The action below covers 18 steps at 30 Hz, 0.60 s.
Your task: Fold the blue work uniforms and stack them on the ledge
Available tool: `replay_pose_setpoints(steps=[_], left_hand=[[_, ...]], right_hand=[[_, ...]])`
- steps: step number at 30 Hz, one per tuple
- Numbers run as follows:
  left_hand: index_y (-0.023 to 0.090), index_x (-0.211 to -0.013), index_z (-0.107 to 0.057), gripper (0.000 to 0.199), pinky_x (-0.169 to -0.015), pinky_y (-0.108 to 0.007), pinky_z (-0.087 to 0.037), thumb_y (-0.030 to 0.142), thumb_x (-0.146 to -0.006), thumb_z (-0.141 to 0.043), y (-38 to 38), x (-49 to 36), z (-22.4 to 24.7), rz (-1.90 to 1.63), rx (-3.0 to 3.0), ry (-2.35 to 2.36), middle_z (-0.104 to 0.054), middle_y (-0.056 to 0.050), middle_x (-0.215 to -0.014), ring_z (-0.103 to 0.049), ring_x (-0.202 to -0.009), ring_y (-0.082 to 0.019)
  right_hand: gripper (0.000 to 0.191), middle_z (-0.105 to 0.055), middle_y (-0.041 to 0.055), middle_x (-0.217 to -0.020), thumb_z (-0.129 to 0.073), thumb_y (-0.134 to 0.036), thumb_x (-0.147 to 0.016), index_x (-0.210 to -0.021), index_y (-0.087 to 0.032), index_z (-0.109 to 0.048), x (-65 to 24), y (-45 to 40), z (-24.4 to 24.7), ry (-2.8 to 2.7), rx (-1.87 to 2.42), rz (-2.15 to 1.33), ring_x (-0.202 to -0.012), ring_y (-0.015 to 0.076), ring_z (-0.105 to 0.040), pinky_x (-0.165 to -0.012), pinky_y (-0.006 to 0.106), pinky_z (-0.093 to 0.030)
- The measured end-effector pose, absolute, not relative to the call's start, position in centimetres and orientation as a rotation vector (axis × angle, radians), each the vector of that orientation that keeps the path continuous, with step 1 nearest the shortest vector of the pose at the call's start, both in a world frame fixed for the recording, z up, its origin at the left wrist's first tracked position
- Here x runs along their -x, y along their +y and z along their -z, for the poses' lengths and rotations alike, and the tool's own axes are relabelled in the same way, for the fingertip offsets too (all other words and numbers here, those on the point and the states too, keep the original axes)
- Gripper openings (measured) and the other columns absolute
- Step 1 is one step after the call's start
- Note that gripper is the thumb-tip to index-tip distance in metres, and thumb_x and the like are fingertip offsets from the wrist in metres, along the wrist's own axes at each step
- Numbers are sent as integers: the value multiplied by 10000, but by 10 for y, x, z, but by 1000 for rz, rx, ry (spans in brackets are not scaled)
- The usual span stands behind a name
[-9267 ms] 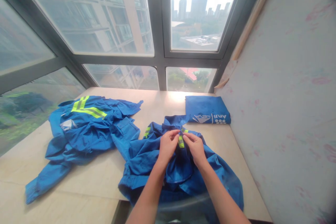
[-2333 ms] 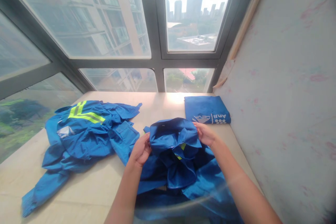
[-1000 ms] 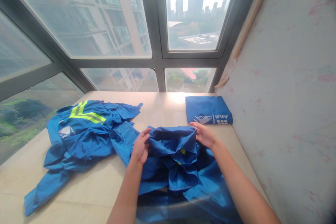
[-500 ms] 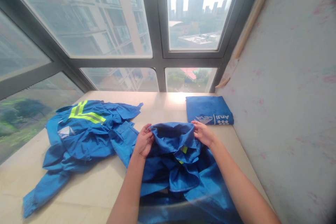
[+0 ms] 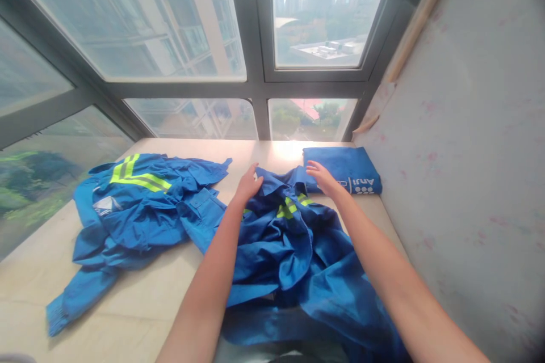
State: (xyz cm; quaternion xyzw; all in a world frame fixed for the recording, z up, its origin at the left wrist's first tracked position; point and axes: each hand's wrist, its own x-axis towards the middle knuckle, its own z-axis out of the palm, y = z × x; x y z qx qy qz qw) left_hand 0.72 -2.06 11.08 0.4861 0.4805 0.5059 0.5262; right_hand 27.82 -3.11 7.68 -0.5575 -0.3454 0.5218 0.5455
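A blue work jacket (image 5: 272, 249) with yellow-green reflective strips and a zip lies front up before me, its collar pointing toward the window. Its lower part bunches near my body. My left hand (image 5: 249, 186) is at the left end of the collar (image 5: 276, 180), thumb and finger slightly apart. Just off the collar's right end, my right hand (image 5: 322, 178) has its fingers stretched out, with nothing in them. It is in front of a folded blue cloth item (image 5: 343, 161) with white lettering.
Another blue jacket (image 5: 136, 221) with a reflective chevron lies spread at the left, one sleeve reaching toward the near edge. Both jackets rest on a pale tabletop (image 5: 140, 317). Windows (image 5: 315, 119) border the far side, and a patterned wall (image 5: 460, 181) the right.
The collar, held up between both hands before, has moved away from me and now lies lower and flatter, showing the reflective strips. My fingers have loosened from it.
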Motion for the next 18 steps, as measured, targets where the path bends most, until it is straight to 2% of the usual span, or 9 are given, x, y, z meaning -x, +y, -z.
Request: replay_pose_setpoints(steps=[1, 3, 6, 8, 11, 14, 18], left_hand=[[169, -1280, -573, 389, -907, -455, -550, 378, -953, -607, -23, -5, -111, -1202, -1182, 1166, -594, -105, -1281, -623, -1082, -233], [169, -1240, -602, 363, -949, -455, -528, 341, -924, -648, -34, 4, -106, -1192, -1210, 1191, -606, -105, -1271, -609, -1120, -244], [193, -1095, -688, 321, -1099, -421, -414, 229, -783, -756, -70, 32, -90, -1151, -1352, 1275, -651, -101, -1203, -552, -1231, -284], [220, -1059, -707, 304, -1154, -432, -340, 253, -758, -740, -105, 60, -75, -1057, -1613, 1432, -666, -99, -1184, -549, -1237, -306], [229, -1138, -668, 346, -1083, -478, -417, 393, -836, -627, -164, 109, -57, -902, -1790, 1665, -660, -100, -1204, -600, -1153, -313], [239, -1100, -661, 374, -1011, -481, -487, 508, -852, -584, -211, 149, -48, -777, -1840, 1745, -667, -87, -1138, -635, -1066, -298], [245, -1129, -643, 491, -1035, -521, -487, 611, -804, -608, -244, 170, -35, -751, -1906, 1775, -623, -99, -1184, -599, -1151, -319]], right_hand=[[484, -626, 63, -1256, -729, -189, -669, -1143, -212, -633, -283, -34, -79, -913, 1417, -1145, -1220, 240, -539, -1032, 376, -468], [484, -589, 69, -1328, -746, -193, -662, -1138, -218, -656, -294, -52, -82, -1055, 1500, -1001, -1280, 276, -492, -1109, 438, -399], [468, -617, 64, -1304, -765, -285, -712, -1169, -253, -668, -310, -111, -80, -1164, 1502, -991, -1176, 274, -577, -1066, 462, -448], [449, -662, 76, -1237, -760, -364, -749, -1177, -256, -676, -320, -162, -75, -1185, 1543, -1049, -1110, 278, -624, -997, 457, -506], [448, -697, 104, -1165, -706, -467, -802, -1185, -237, -683, -332, -243, -60, -1169, 1712, -1058, -1074, 302, -653, -958, 472, -536], [500, -608, 105, -1347, -640, -507, -848, -1280, -256, -627, -334, -315, -44, -1241, 1866, -866, -1203, 319, -597, -1015, 474, -517], [676, -423, 83, -1539, -657, -468, -844, -1468, -307, -453, -317, -384, -27, -1548, 1932, -584, -1398, 347, -422, -1178, 519, -357]])
